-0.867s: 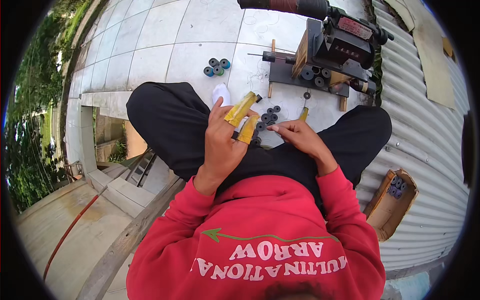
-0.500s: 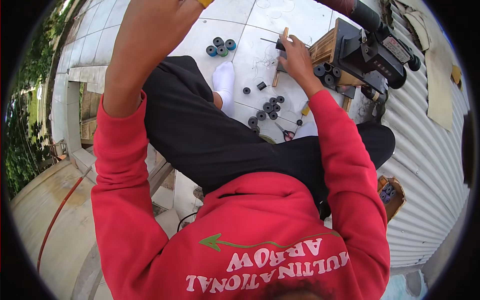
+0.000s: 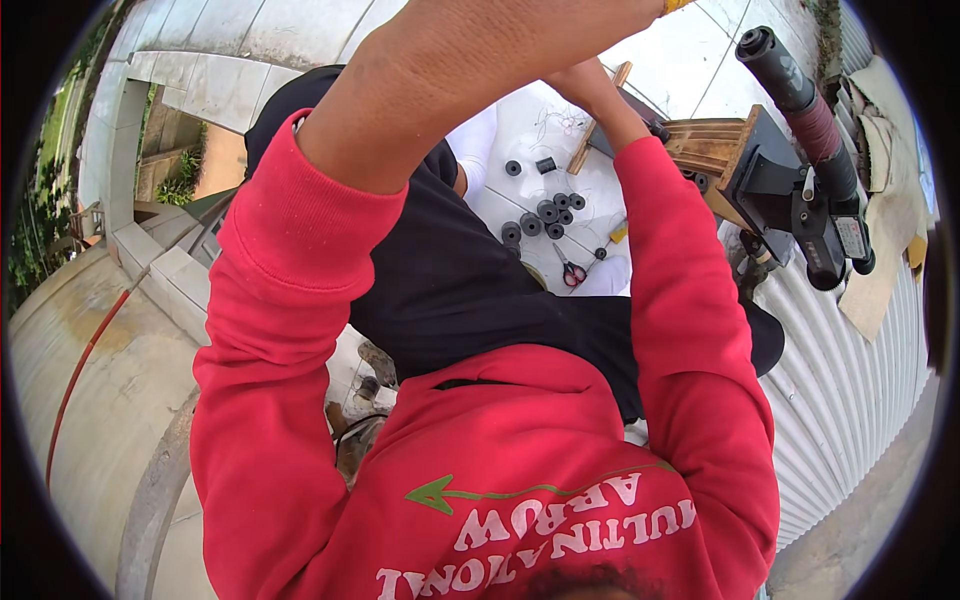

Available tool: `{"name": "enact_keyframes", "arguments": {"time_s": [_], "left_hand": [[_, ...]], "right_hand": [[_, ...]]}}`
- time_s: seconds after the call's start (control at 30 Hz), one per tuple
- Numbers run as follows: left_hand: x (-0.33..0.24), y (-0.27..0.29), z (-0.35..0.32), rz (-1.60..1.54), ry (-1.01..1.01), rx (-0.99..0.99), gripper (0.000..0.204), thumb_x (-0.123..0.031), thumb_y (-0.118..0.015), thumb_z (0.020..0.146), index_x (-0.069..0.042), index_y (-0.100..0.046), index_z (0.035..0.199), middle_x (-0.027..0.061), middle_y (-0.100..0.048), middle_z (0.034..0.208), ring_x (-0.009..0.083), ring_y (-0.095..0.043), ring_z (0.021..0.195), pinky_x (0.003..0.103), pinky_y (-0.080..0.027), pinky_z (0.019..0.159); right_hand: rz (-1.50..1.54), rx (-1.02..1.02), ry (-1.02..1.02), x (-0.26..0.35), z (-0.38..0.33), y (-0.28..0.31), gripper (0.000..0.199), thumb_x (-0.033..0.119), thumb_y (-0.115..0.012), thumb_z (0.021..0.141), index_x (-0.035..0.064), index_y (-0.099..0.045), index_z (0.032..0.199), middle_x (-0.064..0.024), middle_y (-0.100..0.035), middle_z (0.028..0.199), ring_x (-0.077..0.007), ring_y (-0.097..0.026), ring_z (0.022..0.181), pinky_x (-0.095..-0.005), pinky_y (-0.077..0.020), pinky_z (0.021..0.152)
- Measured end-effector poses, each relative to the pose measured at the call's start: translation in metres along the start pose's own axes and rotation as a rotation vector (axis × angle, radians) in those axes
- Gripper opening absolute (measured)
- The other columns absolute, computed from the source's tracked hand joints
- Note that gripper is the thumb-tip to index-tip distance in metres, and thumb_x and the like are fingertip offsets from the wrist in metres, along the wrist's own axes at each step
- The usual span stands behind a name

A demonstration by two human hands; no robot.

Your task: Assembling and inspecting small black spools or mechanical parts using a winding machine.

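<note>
My left hand stretches across the top of the view toward the right, its fingers cut off by the upper edge. A bit of something yellow shows at its far end; I cannot make out what it is. Beneath it, my right hand is partly covered, with its fingers hidden. Close to the right hand stand a wooden strip and a slatted wooden piece joined to a dark machine. Black spools lie grouped on the tiled floor nearer to me.
Scissors with red and black handles lie by my white-socked foot. A dark cylinder juts up from the machine. Corrugated sheet borders the right; a red hose runs at the left. Loose thread lies on the tiles.
My left hand has swung right across the top, now covering the right hand's fingers and the blue and green spools. The view has shifted, so the machine appears lower and further right.
</note>
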State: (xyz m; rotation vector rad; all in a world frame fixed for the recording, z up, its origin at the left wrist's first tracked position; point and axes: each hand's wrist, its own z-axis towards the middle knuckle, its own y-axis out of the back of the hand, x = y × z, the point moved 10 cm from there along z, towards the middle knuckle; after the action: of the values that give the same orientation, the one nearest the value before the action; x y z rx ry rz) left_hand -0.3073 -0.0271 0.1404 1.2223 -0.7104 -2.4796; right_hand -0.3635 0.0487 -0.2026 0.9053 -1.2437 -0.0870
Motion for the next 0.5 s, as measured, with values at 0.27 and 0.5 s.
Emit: {"name": "enact_keyframes", "arguments": {"time_s": [0.27, 0.5], "left_hand": [[0.026, 0.006, 0.002, -0.204, 0.106, 0.036, 0.041, -0.017, -0.074, 0.100, 0.012, -0.072, 0.129, 0.0255, -0.076, 0.102, 0.0308, -0.074, 0.085, 0.039, -0.059, 0.079], [0.025, 0.001, 0.007, -0.210, 0.154, 0.017, 0.039, -0.016, -0.074, 0.100, 0.011, -0.072, 0.128, 0.0247, -0.076, 0.103, 0.0303, -0.073, 0.086, 0.040, -0.058, 0.080]], "right_hand": [[-0.377, 0.593, -0.533, -0.100, -0.237, -0.032, 0.055, 0.039, -0.088, 0.083, 0.0003, -0.076, 0.120, -0.0240, -0.079, 0.106, -0.0406, -0.076, 0.103, -0.0477, -0.0598, 0.092], [-0.559, 0.372, -0.737, -0.168, -0.265, -0.047, 0.055, 0.055, -0.070, 0.099, 0.0030, -0.070, 0.118, -0.0243, -0.079, 0.107, -0.0460, -0.077, 0.100, -0.0553, -0.0610, 0.086]]}}
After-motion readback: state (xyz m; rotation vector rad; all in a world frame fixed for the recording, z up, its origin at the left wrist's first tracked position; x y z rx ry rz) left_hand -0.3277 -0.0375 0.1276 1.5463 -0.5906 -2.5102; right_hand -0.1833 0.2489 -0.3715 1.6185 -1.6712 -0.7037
